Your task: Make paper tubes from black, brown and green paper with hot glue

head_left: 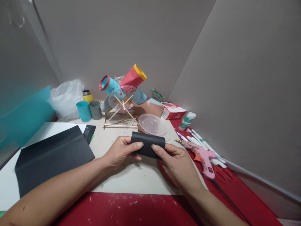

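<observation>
Both my hands hold a black paper roll (pixel 148 145) sideways above the pale work board (pixel 131 175). My left hand (pixel 121 151) grips its left end with the thumb on top. My right hand (pixel 175 161) closes on its right end, thumb pressed along the front. A large black paper sheet (pixel 53 157) lies flat to the left. Behind the roll stands a model of coloured paper tubes on wooden sticks (pixel 122 97), with a clear plastic lid (pixel 152 124) beside it.
A pink glue gun (pixel 203 156), white pens (pixel 199 139) and a small glue bottle (pixel 187 121) lie on the red mat (pixel 131 208) at right. Teal and grey cups (pixel 89 110), a plastic bag (pixel 67 99) and a red-white box (pixel 174 111) sit at the back. Grey walls close in.
</observation>
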{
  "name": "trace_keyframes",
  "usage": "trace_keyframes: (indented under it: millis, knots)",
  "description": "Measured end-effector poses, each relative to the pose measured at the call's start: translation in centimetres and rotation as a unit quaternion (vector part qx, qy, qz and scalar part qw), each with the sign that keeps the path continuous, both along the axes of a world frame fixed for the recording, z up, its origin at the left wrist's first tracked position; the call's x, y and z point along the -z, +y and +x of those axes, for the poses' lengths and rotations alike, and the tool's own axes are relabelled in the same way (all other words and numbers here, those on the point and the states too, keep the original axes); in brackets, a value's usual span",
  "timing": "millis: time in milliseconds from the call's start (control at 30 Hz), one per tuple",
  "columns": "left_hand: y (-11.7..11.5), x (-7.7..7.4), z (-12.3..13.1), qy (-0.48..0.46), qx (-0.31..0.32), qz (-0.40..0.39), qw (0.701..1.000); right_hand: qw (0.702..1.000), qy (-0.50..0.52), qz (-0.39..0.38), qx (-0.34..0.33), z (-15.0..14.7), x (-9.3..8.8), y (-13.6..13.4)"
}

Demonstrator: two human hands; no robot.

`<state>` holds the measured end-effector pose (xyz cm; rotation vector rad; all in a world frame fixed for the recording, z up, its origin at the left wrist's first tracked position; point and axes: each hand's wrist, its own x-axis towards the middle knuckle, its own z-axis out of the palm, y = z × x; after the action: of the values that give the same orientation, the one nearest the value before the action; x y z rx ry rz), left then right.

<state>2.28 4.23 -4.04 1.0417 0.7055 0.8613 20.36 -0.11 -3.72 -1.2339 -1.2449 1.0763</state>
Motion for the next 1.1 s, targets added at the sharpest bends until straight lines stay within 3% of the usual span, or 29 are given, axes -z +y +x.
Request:
trace_keyframes:
  millis: [1100]
  knots:
    - [0.19, 0.81, 0.1, 0.004, 0.002, -0.011, 1.0, 1.0, 0.016, -0.008, -0.019, -0.11, 1.01, 0.07]
